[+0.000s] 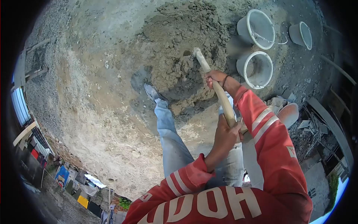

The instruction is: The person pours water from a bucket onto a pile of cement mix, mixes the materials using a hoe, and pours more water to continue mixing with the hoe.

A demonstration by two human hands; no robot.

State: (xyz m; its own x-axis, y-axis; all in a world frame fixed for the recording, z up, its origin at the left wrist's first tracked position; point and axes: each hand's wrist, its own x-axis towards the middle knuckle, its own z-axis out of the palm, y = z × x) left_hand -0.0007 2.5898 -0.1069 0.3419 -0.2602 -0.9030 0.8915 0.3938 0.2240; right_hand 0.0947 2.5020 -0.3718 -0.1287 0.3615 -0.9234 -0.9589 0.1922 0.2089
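A hoe (223,100) with a thick, pale wooden handle slants from my body to a heap of wet grey mortar (186,33). Its blade is hidden in the mix, near a small dark hollow. My right hand (216,79) is wrapped round the middle of the handle, with a dark band at the wrist. Closer to my body, my left hand (227,132) grips the handle's lower end. One shoe (151,91) stands at the mortar's near left edge.
Two white buckets, an upper one (256,30) and a lower one (255,70), stand right of the mortar. Another bucket (300,35) stands farther right. Scrap and rubble (313,128) lie at the right, wooden boards (31,72) at the left.
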